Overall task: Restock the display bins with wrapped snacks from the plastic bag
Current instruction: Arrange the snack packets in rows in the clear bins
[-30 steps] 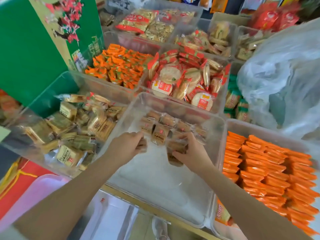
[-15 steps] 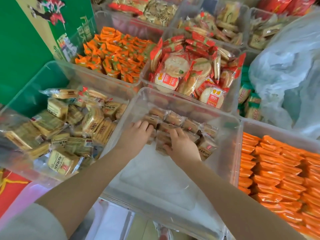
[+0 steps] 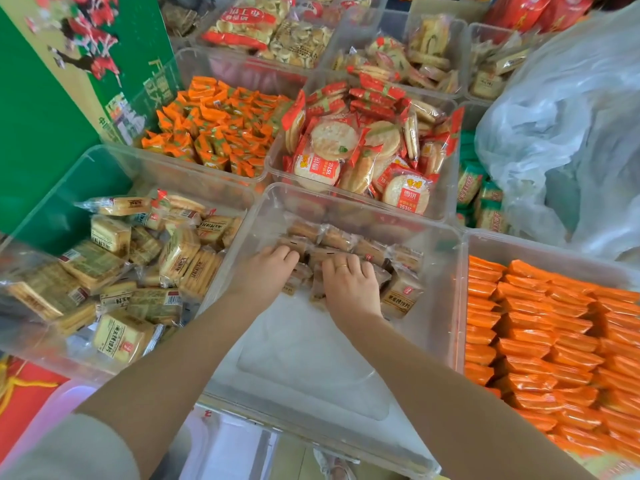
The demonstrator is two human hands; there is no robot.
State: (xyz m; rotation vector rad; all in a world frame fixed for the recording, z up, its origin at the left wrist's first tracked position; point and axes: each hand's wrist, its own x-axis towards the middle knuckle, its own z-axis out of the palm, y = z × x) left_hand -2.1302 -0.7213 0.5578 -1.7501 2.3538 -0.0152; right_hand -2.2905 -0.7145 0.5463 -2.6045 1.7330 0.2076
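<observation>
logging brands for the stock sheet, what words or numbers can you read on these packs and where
"雪饼": round rice cracker packs
"151亿": same packs, below the name
"米老头": big red-banded bag, printed upside down
Green board: large characters, cut off and unclear
Brown packs by the hands, and the others: too blurred

Both hands [image 3: 308,282] now flatter on wrapped snacks [image 3: 349,247].

support: display stand, hidden | on it: clear bins [image 3: 446,258] | plastic bag [image 3: 561,133]
</observation>
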